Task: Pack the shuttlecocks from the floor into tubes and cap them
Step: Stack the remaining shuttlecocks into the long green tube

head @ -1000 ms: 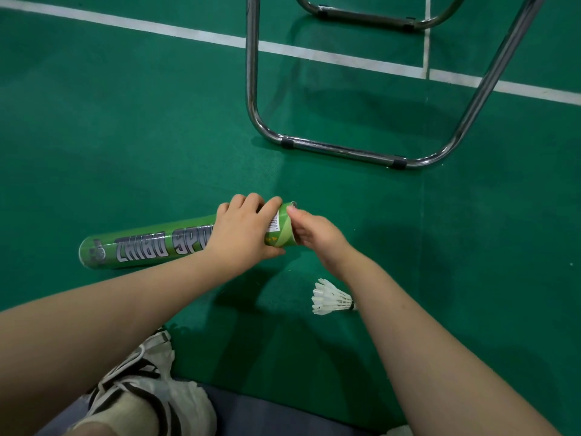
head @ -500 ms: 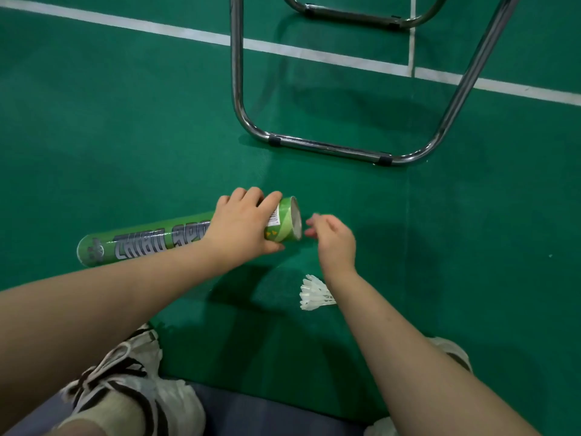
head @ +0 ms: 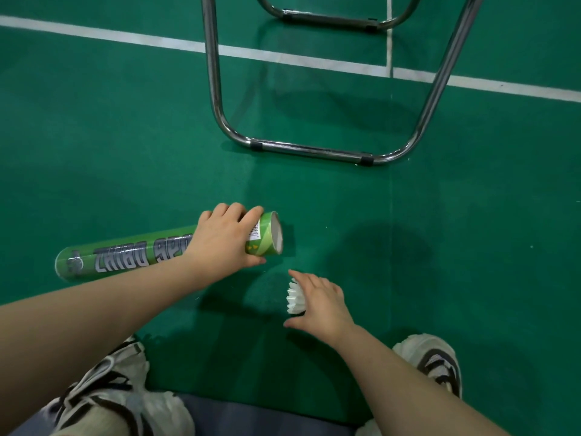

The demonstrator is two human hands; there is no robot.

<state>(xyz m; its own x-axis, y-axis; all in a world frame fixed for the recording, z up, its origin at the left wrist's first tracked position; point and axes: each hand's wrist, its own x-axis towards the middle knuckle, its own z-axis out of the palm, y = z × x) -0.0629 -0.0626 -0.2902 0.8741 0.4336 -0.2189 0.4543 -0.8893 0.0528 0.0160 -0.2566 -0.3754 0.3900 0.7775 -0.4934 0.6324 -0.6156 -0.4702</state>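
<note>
While the left hand [head: 223, 240] curls firmly round the green tube [head: 125, 254] just behind its open mouth, the right hand [head: 320, 305] sits low over the white shuttlecock [head: 295, 298] on the court floor [head: 125, 152]. Feathers poke out leftward between forefinger and thumb, below the tube's mouth and apart from it. Fingers arch over it, but whether they actually pinch it, I cannot tell. A chrome chair frame [head: 314, 149] stands beyond.
</note>
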